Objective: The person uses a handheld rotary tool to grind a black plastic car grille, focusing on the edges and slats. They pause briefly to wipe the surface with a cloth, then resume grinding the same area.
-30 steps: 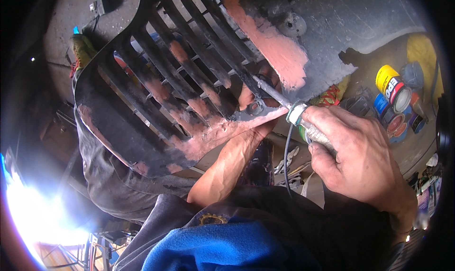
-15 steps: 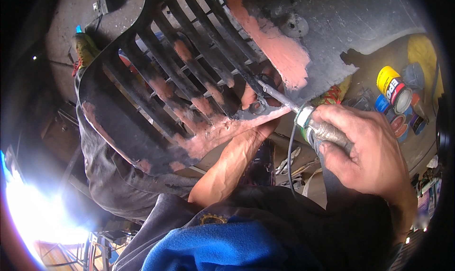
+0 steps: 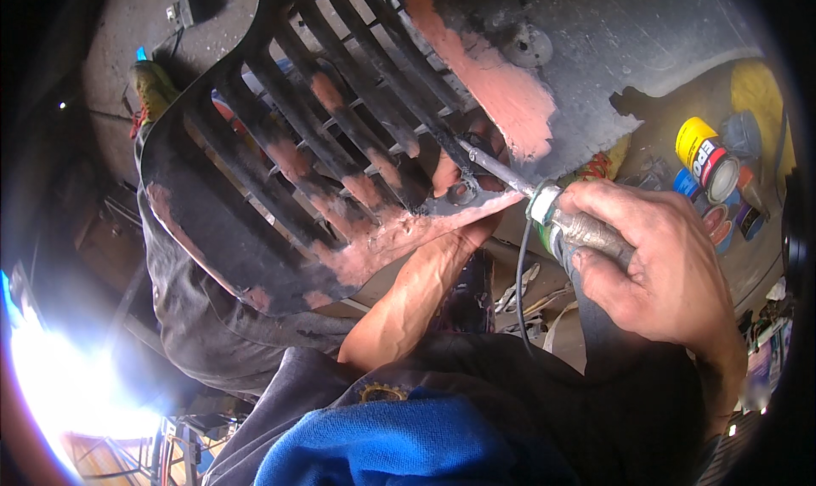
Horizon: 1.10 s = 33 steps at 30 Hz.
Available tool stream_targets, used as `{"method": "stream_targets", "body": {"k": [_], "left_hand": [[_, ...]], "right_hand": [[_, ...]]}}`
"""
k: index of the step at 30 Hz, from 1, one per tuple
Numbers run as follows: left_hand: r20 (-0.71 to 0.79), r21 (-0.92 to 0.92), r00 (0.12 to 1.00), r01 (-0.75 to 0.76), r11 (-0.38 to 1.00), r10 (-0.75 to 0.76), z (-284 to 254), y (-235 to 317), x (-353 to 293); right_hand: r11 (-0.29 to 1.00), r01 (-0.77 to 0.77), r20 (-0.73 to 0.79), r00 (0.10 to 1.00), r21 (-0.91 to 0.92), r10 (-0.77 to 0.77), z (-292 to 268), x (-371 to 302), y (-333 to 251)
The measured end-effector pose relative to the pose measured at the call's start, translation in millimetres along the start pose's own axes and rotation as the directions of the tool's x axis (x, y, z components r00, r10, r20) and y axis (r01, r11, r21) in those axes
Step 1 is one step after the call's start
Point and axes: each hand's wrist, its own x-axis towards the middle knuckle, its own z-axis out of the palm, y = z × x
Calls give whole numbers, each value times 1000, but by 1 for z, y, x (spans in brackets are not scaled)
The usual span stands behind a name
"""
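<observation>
Slim rod tool (image 3: 501, 170) is sitting right of centre, at the lower right corner of the slatted grille panel (image 3: 280, 159); its dull grey metal shaft is running into a rough handle with a pale band. Long axis is slanting: tip is pointing up-left, away from the wearer, and meeting the dark plastic near a slat end; handle is trailing down-right. Thin dark cable (image 3: 520, 299) is hanging in a curve below the handle. Panel is matte black, with long parallel slats and open slots; chalky pink patches (image 3: 391, 238) are covering its lower edge and several slats. Right hand (image 3: 659, 261) is closing around the handle, thumb and fingers wrapped. Left hand (image 3: 478, 229) is reaching up behind the panel corner, its fingers showing through the opening near the tip; mostly hidden, so can't tell how far it's closing. Scuffed grey sheet (image 3: 595, 86), ragged along one edge with a broad pink strip, is lying above right. Beyond it, a yellow can (image 3: 697, 137) is standing out among smaller containers. Fuzzy blue cloth (image 3: 382, 439) is draping at the bottom.
</observation>
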Motion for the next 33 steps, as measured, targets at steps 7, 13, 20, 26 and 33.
{"method": "stream_targets", "body": {"k": [7, 13, 20, 26, 33], "left_hand": [[307, -477, 952, 160, 864, -7, -15, -7, 5], [110, -3, 993, -37, 999, 37, 8, 1, -5], [105, -80, 991, -74, 994, 82, 10, -1, -3], [86, -105, 995, -48, 993, 57, -1, -3, 1], [-8, -68, 1000, -17, 998, 17, 14, 2, -5]], "right_hand": [[996, -72, 78, 995, 52, 67, -10, -3, -8], [998, -31, 39, 999, 47, 29, -5, -2, -4], [998, -43, 32, 999, 42, 41, -3, -1, -1], [1000, -3, 4, 1000, 22, 3, -1, -4, -1], [1000, -7, 4, 1000, 19, 7, 3, 1, 2]]}}
